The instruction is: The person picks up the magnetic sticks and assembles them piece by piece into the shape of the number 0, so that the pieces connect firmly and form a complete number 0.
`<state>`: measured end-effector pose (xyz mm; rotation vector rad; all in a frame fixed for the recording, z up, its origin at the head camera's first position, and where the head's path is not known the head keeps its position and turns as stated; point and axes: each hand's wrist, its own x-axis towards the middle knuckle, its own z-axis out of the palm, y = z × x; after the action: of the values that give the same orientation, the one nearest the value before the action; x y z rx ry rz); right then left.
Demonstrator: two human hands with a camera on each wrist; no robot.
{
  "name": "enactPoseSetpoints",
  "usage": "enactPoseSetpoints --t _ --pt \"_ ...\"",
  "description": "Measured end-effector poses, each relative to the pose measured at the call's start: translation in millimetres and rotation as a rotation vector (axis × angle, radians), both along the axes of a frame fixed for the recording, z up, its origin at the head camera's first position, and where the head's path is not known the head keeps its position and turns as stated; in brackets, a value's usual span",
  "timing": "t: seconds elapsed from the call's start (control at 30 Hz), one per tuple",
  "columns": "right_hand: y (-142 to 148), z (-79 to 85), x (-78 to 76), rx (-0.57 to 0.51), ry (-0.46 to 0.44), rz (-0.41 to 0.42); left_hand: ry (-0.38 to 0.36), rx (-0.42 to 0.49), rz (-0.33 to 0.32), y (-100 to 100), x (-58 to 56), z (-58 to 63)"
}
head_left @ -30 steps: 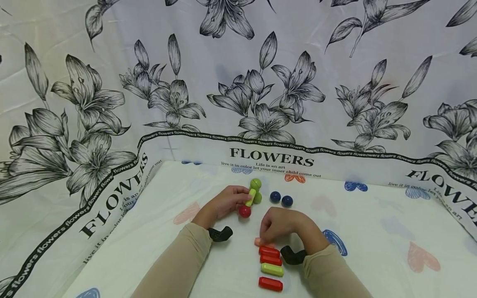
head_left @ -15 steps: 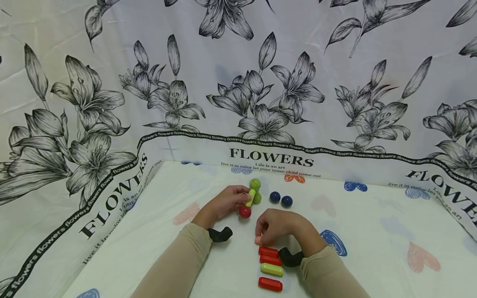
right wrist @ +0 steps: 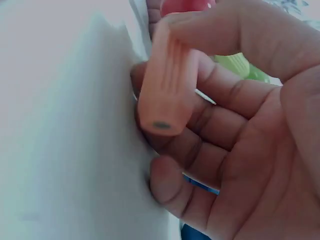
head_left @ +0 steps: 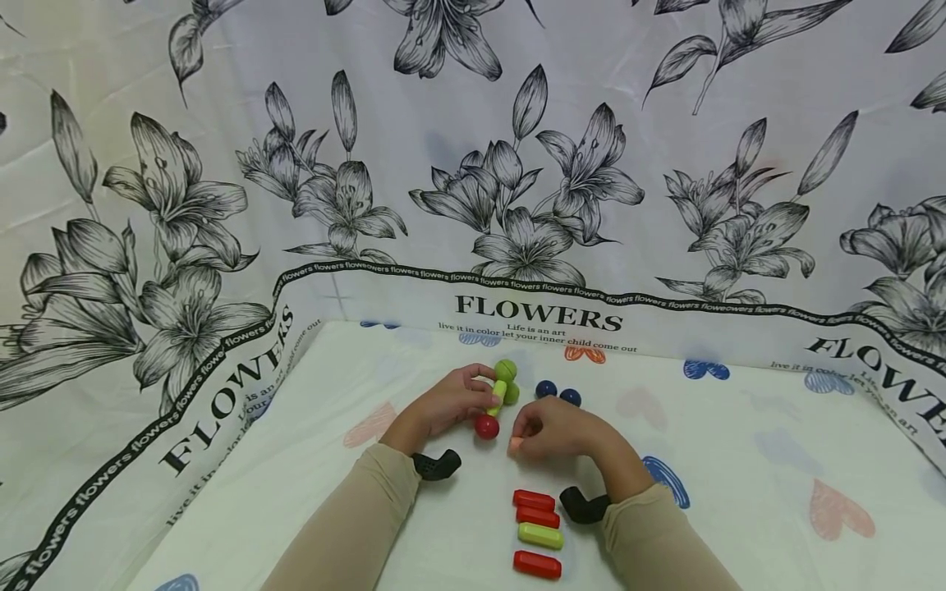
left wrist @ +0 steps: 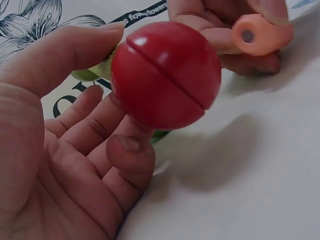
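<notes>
In the head view my left hand (head_left: 449, 402) pinches a yellow-green rod (head_left: 498, 398) from a toy building set. A red ball (head_left: 487, 427) sits on the rod's near end; its grooved surface (left wrist: 165, 75) fills the middle of the left wrist view. Green balls (head_left: 506, 371) cluster at the far end. Just right of this piece, my right hand (head_left: 559, 427) pinches a short orange rod (right wrist: 170, 85) between thumb and fingers. The orange rod's end (left wrist: 262, 35) has a dark round spot and stands apart from the red ball.
Two dark blue balls (head_left: 546, 388) lie behind my right hand. Nearer me, a column of rods includes red ones (head_left: 534, 499) and a yellow-green rod (head_left: 540, 536). A flower-printed curtain (head_left: 532, 246) rises behind the white heart-patterned cloth (head_left: 739, 460).
My right hand has lifted the orange rod from the head of the rod column and brought it up close to the red ball. The left hand's piece has barely shifted.
</notes>
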<state>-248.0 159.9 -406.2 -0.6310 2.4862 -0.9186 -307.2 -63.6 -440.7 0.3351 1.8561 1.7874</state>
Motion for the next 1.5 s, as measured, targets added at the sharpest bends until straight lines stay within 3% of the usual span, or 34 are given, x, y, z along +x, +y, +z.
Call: enactPoseSetpoints --t 0.1,0.33,0.5,0.83,1.07,1.33,1.5 --pt "4.2 -1.2 -4.3 -0.066 -0.008 -0.073 -0.012 0.003 -0.009 -0.7 0.4 0.8" --pt "9.6 1.3 -12.2 -0.283 0.034 -0.361 0.016 0.017 -0.054 -2.5 2.4 3.7" --pt "10.2 0.4 -16.3 -0.340 0.070 -0.469 0.038 -0.008 -0.058 -2.8 3.3 5.1" --pt "7.0 0.5 -15.2 -0.361 0.087 -0.491 0.041 -0.026 -0.095 -3.4 5.6 6.9" --pt "6.8 -1.6 -15.4 -0.370 0.098 -0.467 0.052 -0.037 -0.074 -3.0 5.9 9.0" --pt "5.8 -4.8 -14.7 -0.396 0.084 -0.413 0.075 0.035 -0.083 -1.7 7.4 9.1" --pt "6.1 -5.9 -14.3 -0.372 0.136 -0.442 0.085 0.055 -0.071 -1.2 7.3 7.0"
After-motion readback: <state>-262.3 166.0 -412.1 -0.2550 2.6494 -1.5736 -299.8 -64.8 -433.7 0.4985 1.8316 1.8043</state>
